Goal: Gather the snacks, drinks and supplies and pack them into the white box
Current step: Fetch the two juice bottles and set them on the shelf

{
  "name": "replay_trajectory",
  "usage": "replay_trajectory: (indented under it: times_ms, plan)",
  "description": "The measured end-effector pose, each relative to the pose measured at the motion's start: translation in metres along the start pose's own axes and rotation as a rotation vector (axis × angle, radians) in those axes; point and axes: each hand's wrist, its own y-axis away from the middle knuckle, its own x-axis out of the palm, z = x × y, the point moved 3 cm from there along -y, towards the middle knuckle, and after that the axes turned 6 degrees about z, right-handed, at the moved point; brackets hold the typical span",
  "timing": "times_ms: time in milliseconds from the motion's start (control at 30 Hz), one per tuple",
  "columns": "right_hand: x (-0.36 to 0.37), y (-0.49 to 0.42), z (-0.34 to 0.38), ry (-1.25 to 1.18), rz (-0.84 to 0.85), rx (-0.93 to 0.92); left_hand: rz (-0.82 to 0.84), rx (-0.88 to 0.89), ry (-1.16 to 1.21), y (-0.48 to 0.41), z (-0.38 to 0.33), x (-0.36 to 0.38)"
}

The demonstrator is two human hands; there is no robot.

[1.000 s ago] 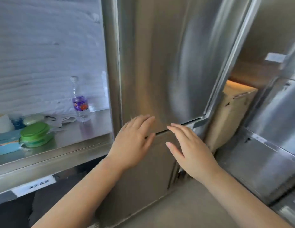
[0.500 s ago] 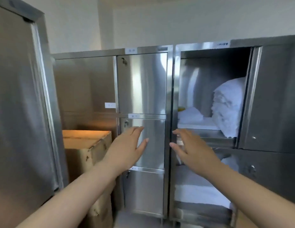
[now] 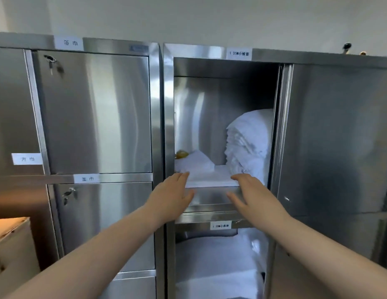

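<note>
Steel cabinets (image 3: 97,115) fill the frame, their doors shut on the left. At centre one compartment (image 3: 188,108) stands open. A tall stack of white linen (image 3: 251,143) sits at its right side. More white linen fills the lower compartment (image 3: 218,266). A carton (image 3: 11,244) shows at lower left.

Both arms reach in from the bottom edge. The left hand (image 3: 171,195) and the right hand (image 3: 253,195) have straight fingers and spread thumbs, and they hold nothing. Their fingertips lie at the two front corners of a flat white slab (image 3: 210,180) on the shelf's front edge. I cannot tell whether they touch it, nor whether it is the box. Behind it lie a folded cloth (image 3: 194,161) and a small yellow thing (image 3: 181,154).
</note>
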Motion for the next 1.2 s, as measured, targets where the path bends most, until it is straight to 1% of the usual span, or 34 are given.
replay_trajectory:
  times_ms: [133,333,533,633,700,933,1033,1200]
  plan:
    - [0.03,-0.037,-0.05,0.066,0.033,-0.014,0.069,-0.004,0.005,-0.074,0.017,0.053]
    - [0.081,-0.13,-0.119,0.077,0.077,-0.076,0.08,-0.063,0.002,-0.175,0.044,0.116]
    - [0.151,-0.249,-0.183,0.002,0.124,-0.141,0.05,-0.228,-0.036,-0.284,0.08,0.162]
    - [0.189,-0.302,-0.21,-0.002,0.169,-0.174,0.083,-0.312,-0.047,-0.32,0.097,0.196]
    - [0.215,-0.33,-0.224,-0.026,0.207,-0.165,0.122,-0.357,-0.06,-0.335,0.109,0.22]
    - [0.288,-0.388,-0.258,-0.06,0.272,-0.118,0.294,-0.454,-0.097,-0.386,0.152,0.29]
    - [0.303,-0.403,-0.267,-0.055,0.263,-0.111,0.285,-0.445,-0.114,-0.425,0.16,0.311]
    - [0.322,-0.426,-0.277,0.013,0.233,-0.1,0.204,-0.412,-0.178,-0.473,0.185,0.338]
